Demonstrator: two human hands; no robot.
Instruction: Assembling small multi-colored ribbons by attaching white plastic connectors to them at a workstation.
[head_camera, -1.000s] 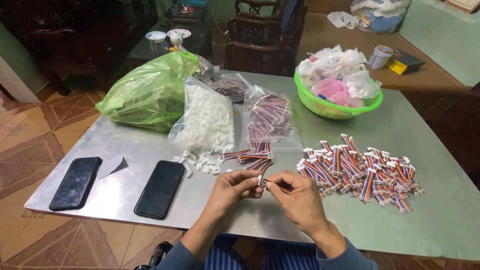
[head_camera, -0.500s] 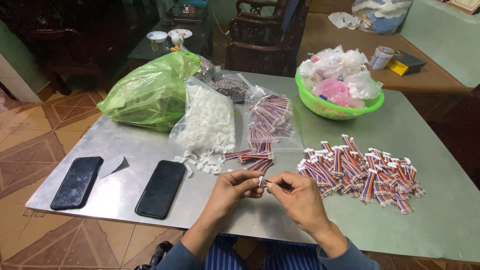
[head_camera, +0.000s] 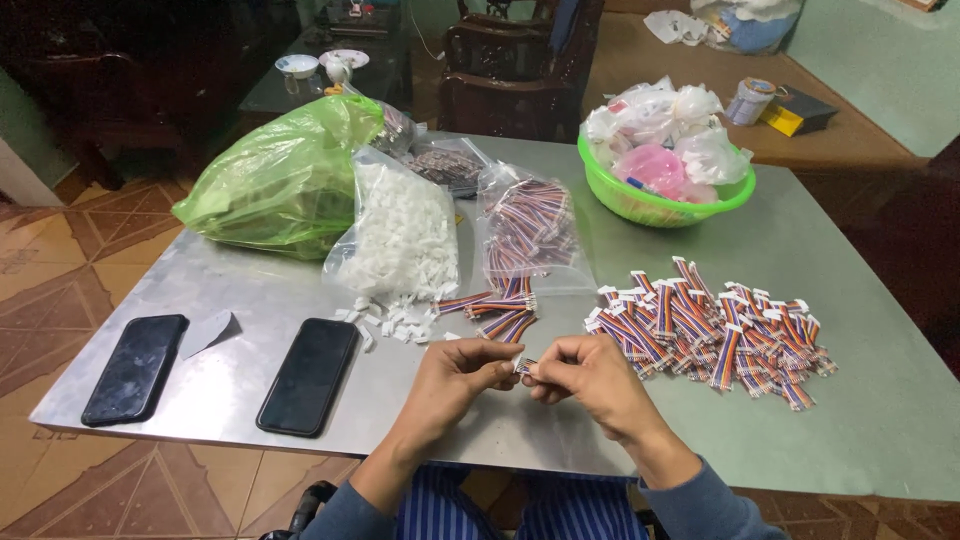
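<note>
Left hand (head_camera: 455, 372) and right hand (head_camera: 590, 375) meet at near table (head_camera: 850, 400) edge, fingertips pinched shut on small white plug (head_camera: 520, 366) with striped wire; best keep plug square, press straight; finished wire pile (head_camera: 715, 325) right, white plug bag (head_camera: 405, 235) far left

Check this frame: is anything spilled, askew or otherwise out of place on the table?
A few small white plastic pieces lie scattered loose on the metal table, just outside the mouth of their clear bag. Beside them, loose striped wire bundles lie outside their own bag. Nothing looks damaged.
</note>
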